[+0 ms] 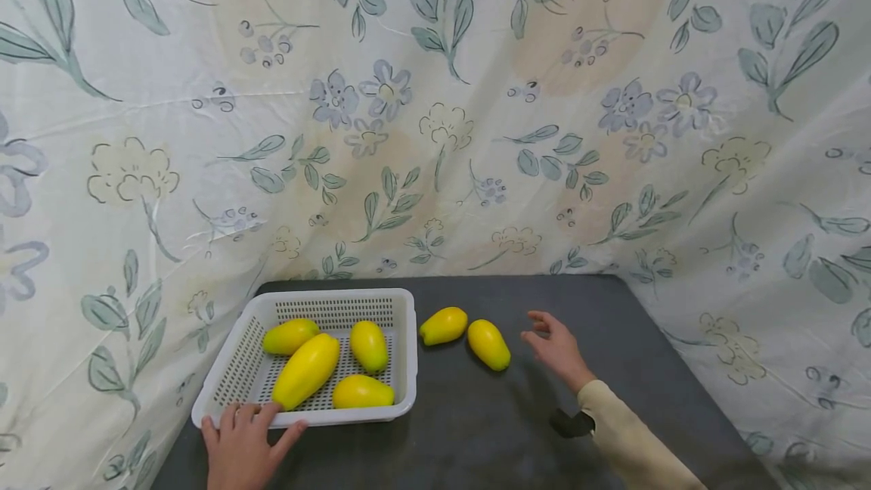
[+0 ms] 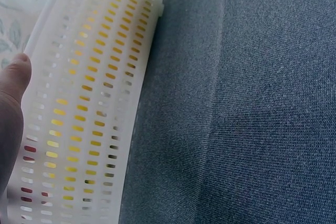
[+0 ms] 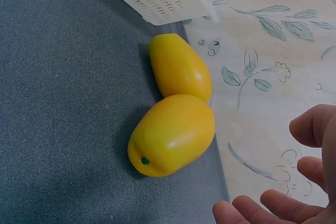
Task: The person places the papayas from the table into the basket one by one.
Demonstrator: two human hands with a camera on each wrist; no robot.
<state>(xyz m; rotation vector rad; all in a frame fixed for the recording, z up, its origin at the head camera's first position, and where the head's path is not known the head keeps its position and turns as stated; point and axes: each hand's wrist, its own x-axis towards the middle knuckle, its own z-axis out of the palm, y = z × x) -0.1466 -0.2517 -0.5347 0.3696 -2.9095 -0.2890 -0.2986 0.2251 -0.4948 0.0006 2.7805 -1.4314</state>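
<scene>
Fingers (image 1: 540, 321) of the right hand (image 1: 558, 348) are spreading loosely beside a smooth yellow mango (image 1: 488, 344); left hand (image 1: 241, 445) is pressing flat on the basket (image 1: 408, 354).

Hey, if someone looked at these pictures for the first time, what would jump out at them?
Bright yellow fruits stand out: four lie in a white basket at the table's left, and two more sit on the dark table just right of it. The left hand rests on the basket's near rim, while the right hand hovers open beside the loose fruits. A flowered cloth surrounds everything.
</scene>
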